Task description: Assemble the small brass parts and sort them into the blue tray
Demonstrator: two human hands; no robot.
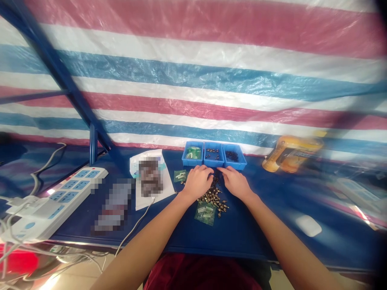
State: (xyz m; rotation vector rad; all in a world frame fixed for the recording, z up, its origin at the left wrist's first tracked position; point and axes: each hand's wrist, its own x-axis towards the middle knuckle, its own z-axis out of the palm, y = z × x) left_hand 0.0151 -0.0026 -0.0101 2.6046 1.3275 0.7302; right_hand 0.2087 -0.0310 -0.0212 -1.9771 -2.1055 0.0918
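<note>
My left hand (198,182) rests over the left side of a loose pile of small brass-coloured and dark screws (213,196). Its fingers are curled in, and whatever they hold is hidden. On the pile's right side my right hand (236,182) reaches in with the index finger stretched out and nothing visible in it. Just beyond both hands stand three joined blue bins. The left bin (192,162) holds small green packets, the middle bin (213,163) a few screws, the right bin (237,165) dark screws. A green packet of pale pieces (205,212) lies at the pile's near edge.
Another small green packet (180,175) lies left of my left hand. Further left are a white sheet (166,183) with a blurred-out item, a cable, and a white power strip (74,189). At the right are an orange-yellow package (292,155) and a white rounded case (308,225).
</note>
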